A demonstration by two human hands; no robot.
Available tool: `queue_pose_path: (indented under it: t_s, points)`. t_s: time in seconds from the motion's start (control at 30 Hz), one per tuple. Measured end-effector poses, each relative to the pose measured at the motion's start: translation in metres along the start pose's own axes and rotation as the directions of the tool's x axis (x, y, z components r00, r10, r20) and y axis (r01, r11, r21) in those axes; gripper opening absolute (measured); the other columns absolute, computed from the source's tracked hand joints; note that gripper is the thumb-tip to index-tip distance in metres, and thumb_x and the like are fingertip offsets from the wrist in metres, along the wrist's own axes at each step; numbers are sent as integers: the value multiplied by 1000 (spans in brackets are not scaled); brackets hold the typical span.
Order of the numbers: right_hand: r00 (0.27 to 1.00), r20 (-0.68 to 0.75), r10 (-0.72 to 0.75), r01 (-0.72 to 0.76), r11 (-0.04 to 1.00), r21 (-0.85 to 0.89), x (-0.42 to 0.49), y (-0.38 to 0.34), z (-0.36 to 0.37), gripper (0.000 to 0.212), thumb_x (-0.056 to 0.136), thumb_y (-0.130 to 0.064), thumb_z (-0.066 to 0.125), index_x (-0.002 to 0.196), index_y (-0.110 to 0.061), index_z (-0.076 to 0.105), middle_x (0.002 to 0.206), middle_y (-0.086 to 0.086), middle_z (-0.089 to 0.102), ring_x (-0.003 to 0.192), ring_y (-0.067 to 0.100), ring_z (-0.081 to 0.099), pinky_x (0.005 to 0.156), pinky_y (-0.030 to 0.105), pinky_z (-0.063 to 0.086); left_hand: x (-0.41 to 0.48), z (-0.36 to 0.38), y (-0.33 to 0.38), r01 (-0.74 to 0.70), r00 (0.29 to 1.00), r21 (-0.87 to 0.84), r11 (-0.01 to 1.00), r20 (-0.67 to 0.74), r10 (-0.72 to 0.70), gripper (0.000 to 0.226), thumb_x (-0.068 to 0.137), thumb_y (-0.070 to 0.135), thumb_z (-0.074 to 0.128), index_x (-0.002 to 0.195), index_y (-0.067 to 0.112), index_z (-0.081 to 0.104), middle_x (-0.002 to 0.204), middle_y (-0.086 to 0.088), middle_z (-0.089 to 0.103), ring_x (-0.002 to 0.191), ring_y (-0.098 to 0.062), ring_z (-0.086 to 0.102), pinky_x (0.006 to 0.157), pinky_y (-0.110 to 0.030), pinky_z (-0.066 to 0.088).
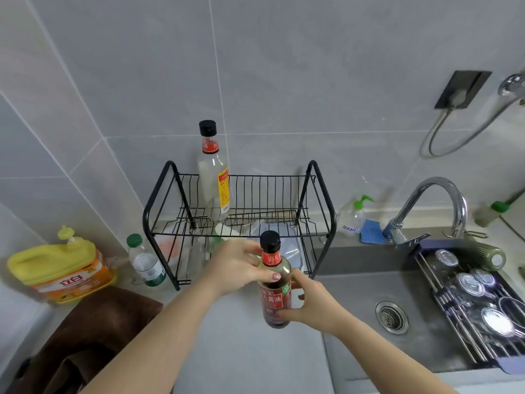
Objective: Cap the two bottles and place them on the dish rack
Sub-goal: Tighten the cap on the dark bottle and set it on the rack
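Observation:
A clear bottle (213, 177) with a black cap and a yellow label stands upright on the top tier of the black wire dish rack (321, 194). In front of the rack I hold a dark soy sauce bottle (275, 291) with a red label and a black cap on its neck. My left hand (238, 265) grips its shoulder just below the neck. My right hand (309, 305) wraps around its lower body from the right. The bottle is upright, over the grey counter (244, 351).
A yellow detergent jug (61, 265) and a green-capped water bottle (146, 261) stand left of the rack. A brown cloth (93, 336) lies at front left. Containers sit under the rack. To the right are a sink (397, 317), a faucet (434, 206) and a drainer of glasses (477, 302).

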State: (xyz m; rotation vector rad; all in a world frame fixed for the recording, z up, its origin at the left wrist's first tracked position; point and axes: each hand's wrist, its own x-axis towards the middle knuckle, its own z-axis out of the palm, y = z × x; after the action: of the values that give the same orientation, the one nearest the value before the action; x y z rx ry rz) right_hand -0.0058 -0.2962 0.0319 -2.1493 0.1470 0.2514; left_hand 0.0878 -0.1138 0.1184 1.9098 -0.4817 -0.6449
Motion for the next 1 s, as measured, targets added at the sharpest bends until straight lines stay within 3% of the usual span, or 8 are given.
queue_pose_path:
  t_s: [0.2,0.37,0.53,0.67,0.87,1.0]
  points:
    - [980,-132,-147,151,988,20,10,-62,-50,67,63,-39,83,121,-41,51,105,-19,68,98,-1,62,89,30,53,5,-36,80,-126,990,68,990,-57,130,35,65,31,87,99,30,77,104,13,77,106,-11,68,102,-49,47]
    - [946,-194,-259,265,964,3,30,-108,-97,68,61,-43,84,121,-33,54,105,-13,69,93,3,66,85,35,56,17,-67,140,-231,966,116,966,-92,242,34,68,31,84,101,28,77,106,11,77,109,-9,67,105,-47,45]
    - [924,-232,-303,305,952,-25,63,-134,-129,71,62,-46,82,125,-29,54,110,-12,68,98,5,64,87,36,56,40,-82,176,-259,945,92,962,-181,271,32,74,21,82,104,24,74,105,8,75,105,-8,65,90,-30,46]
    - [931,-233,-282,286,958,-15,96,-136,-142,74,61,-45,83,126,-27,53,113,-9,67,101,11,64,90,41,54,67,-87,181,-224,943,91,970,-231,239,40,73,23,83,110,22,69,107,4,75,107,-15,66,94,-36,46]
    - [962,-189,-199,209,977,33,138,-112,-138,78,56,-40,85,125,-26,52,115,-8,66,106,12,62,94,46,52,105,-83,156,-154,958,76,985,-234,168,44,73,19,83,114,17,67,112,3,71,104,-14,62,81,-27,43]
    - [973,-170,-155,165,985,44,153,-96,-130,73,64,-26,86,127,-23,51,116,-6,65,105,12,61,94,43,51,126,-76,133,-126,961,117,985,-233,151,48,71,22,85,115,17,67,117,3,69,110,-15,61,95,-37,48]
